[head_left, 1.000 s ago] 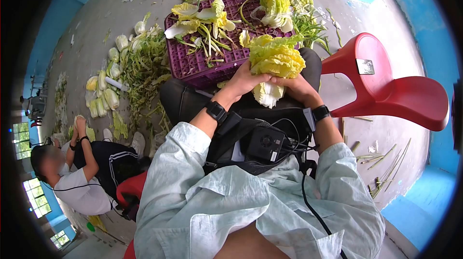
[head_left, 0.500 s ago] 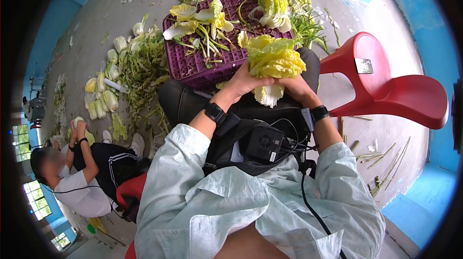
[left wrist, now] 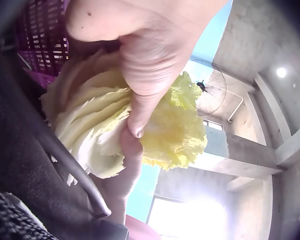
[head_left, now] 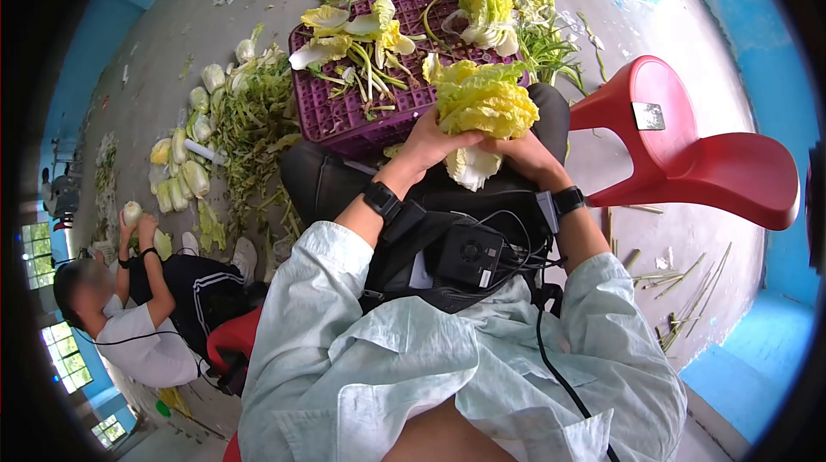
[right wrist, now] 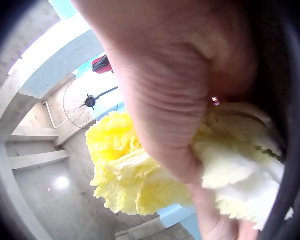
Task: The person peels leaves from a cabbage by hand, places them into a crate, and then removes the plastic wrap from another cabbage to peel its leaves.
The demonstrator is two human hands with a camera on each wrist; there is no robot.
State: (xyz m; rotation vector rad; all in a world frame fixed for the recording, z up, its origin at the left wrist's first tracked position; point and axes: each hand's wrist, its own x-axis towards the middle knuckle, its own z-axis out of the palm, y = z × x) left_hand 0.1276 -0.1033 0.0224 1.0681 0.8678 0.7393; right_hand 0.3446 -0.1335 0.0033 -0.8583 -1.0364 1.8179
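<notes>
Both hands grip one napa cabbage [head_left: 489, 105] over the lap, its yellow leafy end toward the crate and a pale white part [head_left: 472, 168] toward the body. My left hand [head_left: 433, 145] wraps its left side, and my right hand [head_left: 529, 157] its right side. In the left wrist view the left thumb [left wrist: 145, 95] presses across the cabbage, its tip meeting the other thumb. The right wrist view shows the right thumb [right wrist: 172, 135] lying over the leaves [right wrist: 132, 170]. Fingers beneath the cabbage are mostly hidden.
An upturned purple crate [head_left: 331, 118] bears loose leaves, stalks and another cabbage [head_left: 486, 15]. Cabbages [head_left: 197, 176] and leaf scraps [head_left: 254, 118] cover the floor at left. A red chair [head_left: 662, 139] stands at right. Another person [head_left: 155, 333] sits at lower left.
The cabbage and both hands have shifted slightly left, with the grip unchanged. At lower left, the other person's hands have raised a round whitish thing.
</notes>
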